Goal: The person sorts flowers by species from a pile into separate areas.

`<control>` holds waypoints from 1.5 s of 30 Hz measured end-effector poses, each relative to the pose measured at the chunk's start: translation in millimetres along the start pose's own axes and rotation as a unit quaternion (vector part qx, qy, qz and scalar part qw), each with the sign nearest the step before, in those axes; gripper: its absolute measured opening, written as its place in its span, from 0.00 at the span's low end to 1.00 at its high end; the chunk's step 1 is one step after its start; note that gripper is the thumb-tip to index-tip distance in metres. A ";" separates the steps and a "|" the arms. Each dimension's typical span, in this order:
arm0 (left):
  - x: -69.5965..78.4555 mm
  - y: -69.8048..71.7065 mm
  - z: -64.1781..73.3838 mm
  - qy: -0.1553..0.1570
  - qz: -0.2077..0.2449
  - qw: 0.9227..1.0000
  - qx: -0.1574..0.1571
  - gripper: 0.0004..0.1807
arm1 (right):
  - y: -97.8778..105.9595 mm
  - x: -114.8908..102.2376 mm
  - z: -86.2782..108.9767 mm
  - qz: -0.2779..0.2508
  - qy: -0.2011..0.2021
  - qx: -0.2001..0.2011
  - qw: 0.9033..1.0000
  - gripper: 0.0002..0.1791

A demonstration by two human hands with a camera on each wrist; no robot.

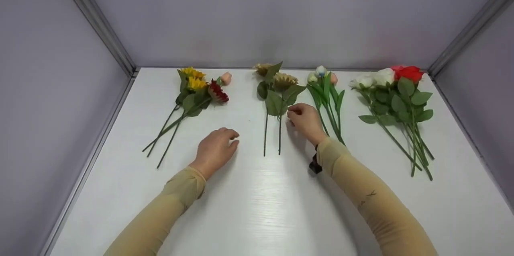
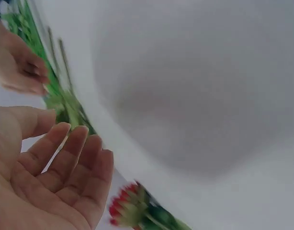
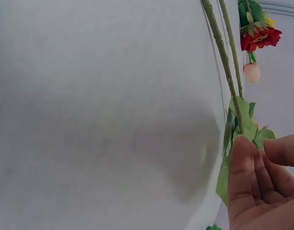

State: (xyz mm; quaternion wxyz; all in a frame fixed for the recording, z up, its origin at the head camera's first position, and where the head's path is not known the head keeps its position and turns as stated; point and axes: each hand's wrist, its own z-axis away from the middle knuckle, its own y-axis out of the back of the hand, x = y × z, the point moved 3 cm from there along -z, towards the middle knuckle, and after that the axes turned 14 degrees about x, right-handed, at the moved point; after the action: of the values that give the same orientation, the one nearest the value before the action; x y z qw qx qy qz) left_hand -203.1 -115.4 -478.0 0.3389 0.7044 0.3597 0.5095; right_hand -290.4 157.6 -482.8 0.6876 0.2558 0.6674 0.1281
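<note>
My right hand [image 1: 307,121] is beside the leaves of two beige sunflowers [image 1: 285,81] lying in the middle of the table. In the right wrist view its thumb and loosely bent fingers [image 3: 243,167] stand apart with nothing between them, overlapping a green leaf [image 3: 247,122] and close to the stem [image 3: 226,62]. My left hand [image 1: 217,149] hovers over the white table, left of the beige sunflowers' stems. Its fingers are gently bent and hold nothing, with the palm showing in the left wrist view.
On the left lie yellow sunflowers [image 1: 196,83], a dark red flower [image 1: 218,92] and a pink tulip [image 1: 226,78]. Several tulips [image 1: 321,72] lie right of the middle. White roses [image 1: 383,76] and a red rose [image 1: 408,73] lie far right. Grey walls [image 1: 257,15] enclose the table.
</note>
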 end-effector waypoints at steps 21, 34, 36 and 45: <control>-166.5 73.3 -14.5 0.198 -0.075 0.974 0.083 0.17 | -92.1 -85.7 115.1 0.166 0.453 -0.196 0.854 0.16; -169.0 76.2 -10.2 0.204 -0.064 0.973 0.083 0.15 | -97.1 -82.2 123.0 0.159 0.449 -0.215 0.852 0.13; -169.9 78.5 -10.7 0.202 -0.064 0.974 0.083 0.15 | -94.2 -80.0 120.6 0.158 0.442 -0.214 0.857 0.13; -170.0 94.4 -10.3 0.243 0.000 0.962 0.124 0.18 | -75.6 -64.9 103.8 0.138 0.420 -0.190 0.876 0.12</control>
State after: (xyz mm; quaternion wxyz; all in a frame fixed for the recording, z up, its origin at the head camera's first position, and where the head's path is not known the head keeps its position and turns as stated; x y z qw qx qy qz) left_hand -235.5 -307.4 -476.3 0.1515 0.5959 0.4915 0.6167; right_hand -205.8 42.0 -469.2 0.3530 0.1316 0.8144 0.4413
